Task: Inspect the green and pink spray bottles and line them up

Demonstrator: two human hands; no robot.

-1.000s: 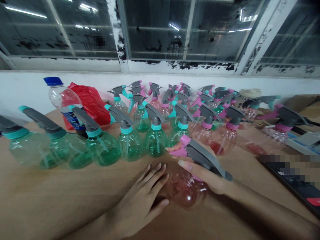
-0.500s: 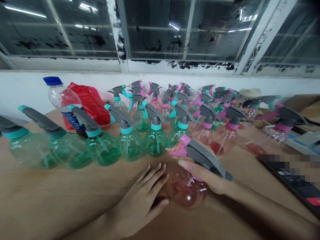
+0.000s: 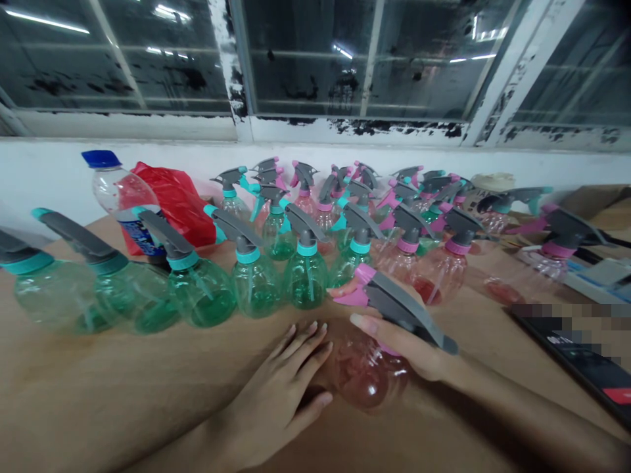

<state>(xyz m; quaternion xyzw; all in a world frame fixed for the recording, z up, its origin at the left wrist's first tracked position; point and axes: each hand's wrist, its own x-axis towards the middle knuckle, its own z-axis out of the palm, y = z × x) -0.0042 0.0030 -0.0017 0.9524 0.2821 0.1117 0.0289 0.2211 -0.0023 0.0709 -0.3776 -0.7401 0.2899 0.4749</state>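
Observation:
Near the front of the table a spray bottle (image 3: 371,374) with a clear pink body, a pink collar and a grey-and-pink trigger head stands tilted. My right hand (image 3: 409,341) is closed around its neck, thumb in front and a fingertip by the pink trigger. To the left of that bottle, my left hand (image 3: 288,378) lies on the wooden table, fingers stretched toward the bottle, holding nothing. A green spray bottle (image 3: 306,279) with a turquoise collar stands just beyond both hands. Beside it is a pink spray bottle (image 3: 446,269).
Several more green and pink spray bottles stand in rows across the table (image 3: 148,381). At the back left are a large plastic bottle (image 3: 125,190) with a blue cap and a red plastic bag (image 3: 182,203). A phone-like dark device (image 3: 572,355) lies at the right.

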